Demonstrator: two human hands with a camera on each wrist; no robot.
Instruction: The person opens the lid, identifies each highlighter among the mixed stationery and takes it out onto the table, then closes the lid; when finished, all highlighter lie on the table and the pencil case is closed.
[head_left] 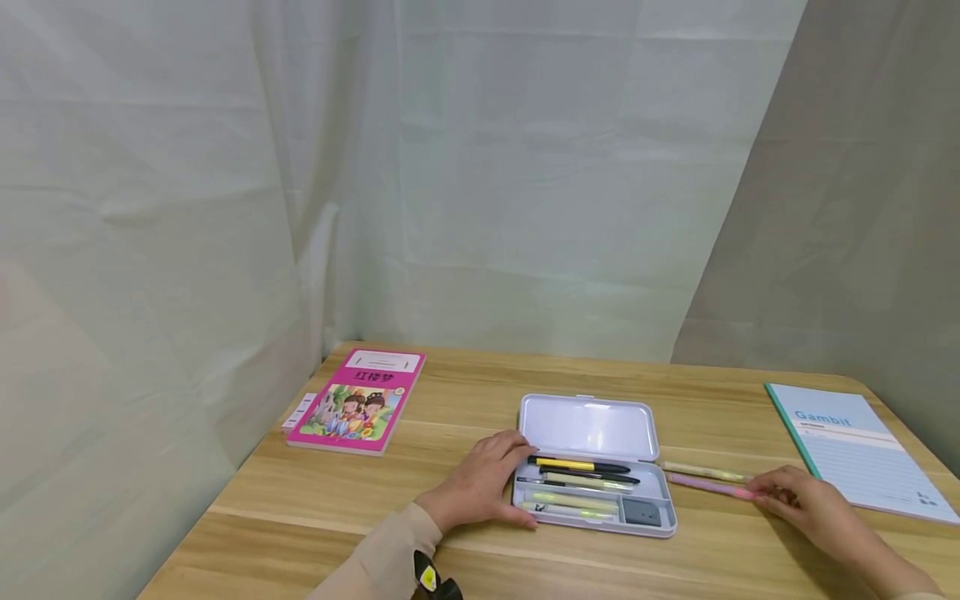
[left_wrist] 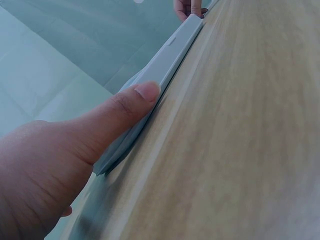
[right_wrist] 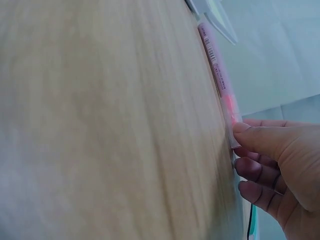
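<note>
We are gripping the left end of the open pencil case [head_left: 651, 482] with the left hand [head_left: 480, 485], the thumb lying along its front wall; if we were pressing unevenly, the case could be sliding or twisting on the counter [head_left: 300, 517]. With the right hand [head_left: 810, 508] we are pinching only the outer tip of the pink pen [head_left: 705, 487] between thumb and forefinger, so its long far end could be dipping or swivelling out of that hold. That far end is lying just beside the case's right end, where a careless push could be jamming it against the wall. The yellow pen [head_left: 701, 471] is lying close behind, so a stray finger could be rolling it away; we are unable to tell whether the two are touching. Inside the case, pens such as the yellow-and-black pen [head_left: 577, 464] are lying loosely, and a jolt could be shifting them. Behind them, the lid [head_left: 588, 427] is lying back; a knock from below could be swinging it over our fingers.
</note>
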